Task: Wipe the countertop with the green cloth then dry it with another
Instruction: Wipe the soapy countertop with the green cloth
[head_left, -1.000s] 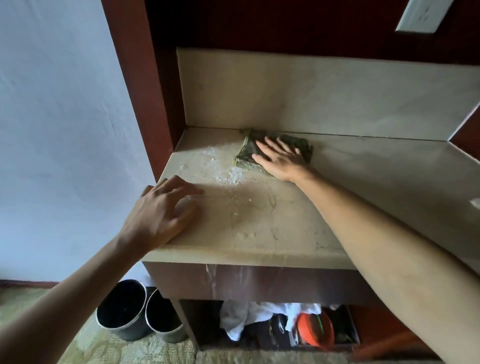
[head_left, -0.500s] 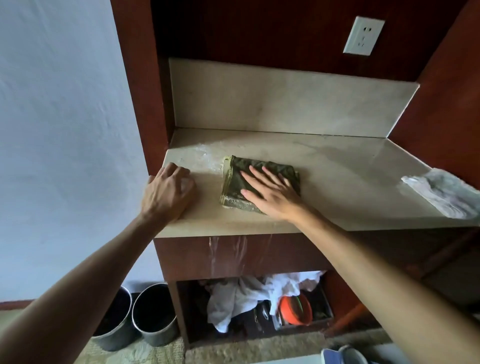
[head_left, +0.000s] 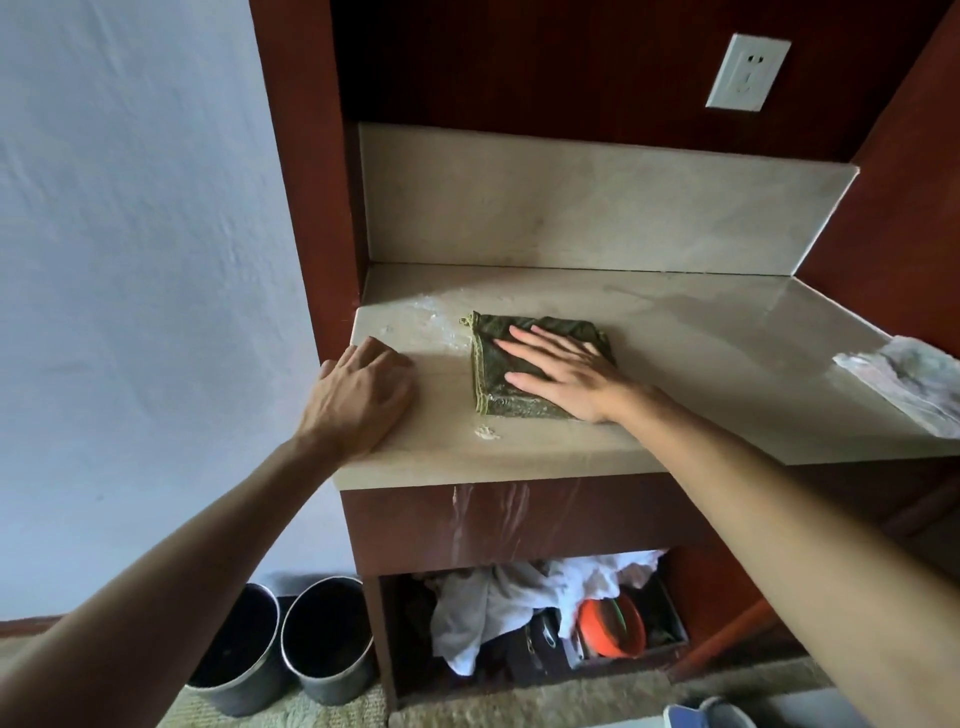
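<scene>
Wiping stage: first pass with the green cloth (head_left: 524, 364) was under way; drying had not begun.
Right hand: right hand (head_left: 563, 376) lay flat and spread wide, palm down on the folded cloth, gripping nothing, pressing it onto the counter (head_left: 701, 343).
Left hand: left hand (head_left: 363, 397) rested loosely curled on the counter's front left corner, holding nothing, apparently as a brace.
Cloth position: directly under the right hand, between the two hands, near the counter's front edge.
Recent change: the cloth had been drawn from the back wall toward the front edge over the preceding second; the white residue formerly ahead of the left hand was largely gone.
Remaining residue: white residue (head_left: 431, 317) lay beyond the cloth's far left corner, and a small white clump (head_left: 487, 432) sat just in front of the cloth.
Surface condition: a wet sheen showed to the right of the right hand.
Drying cloth: a white cloth (head_left: 906, 384) lay well to the right of the right hand, untouched.
Assessment: the left section probably needed further strokes before the cloths were changed.
Risk: the front clump could be pushed off the edge.
</scene>
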